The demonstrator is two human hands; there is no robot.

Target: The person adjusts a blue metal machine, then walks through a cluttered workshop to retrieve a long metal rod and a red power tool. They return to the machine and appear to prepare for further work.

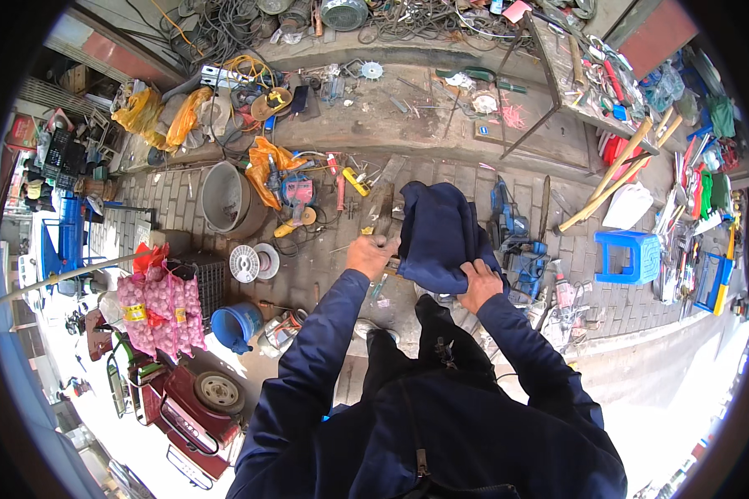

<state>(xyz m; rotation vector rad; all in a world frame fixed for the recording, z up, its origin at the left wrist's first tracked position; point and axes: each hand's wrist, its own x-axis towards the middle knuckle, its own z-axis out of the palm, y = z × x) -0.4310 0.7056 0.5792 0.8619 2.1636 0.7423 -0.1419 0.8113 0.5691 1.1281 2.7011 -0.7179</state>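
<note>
A dark navy cloth (pixel 443 233), folded into a thick bundle, lies in front of my legs; what kind of cloth it is, and what supports it, I cannot make out. At its left edge my left hand (pixel 370 255) is closed, fingers curled in a pinch on the border of the fabric. My right hand (pixel 480 284) grips the near right corner, its fingers bent over the fold and the thumb out of sight. Both arms reach forward in dark blue sleeves.
Blue power tools (pixel 512 212) lie just right of the cloth. Further right stands a blue plastic stool (pixel 627 257). To the left are a grey tub (pixel 227 200), a white spool (pixel 244 264), a blue bucket (pixel 236 326) and pink net sacks (pixel 160 308). A yellow-handled tool (pixel 355 181) lies beyond.
</note>
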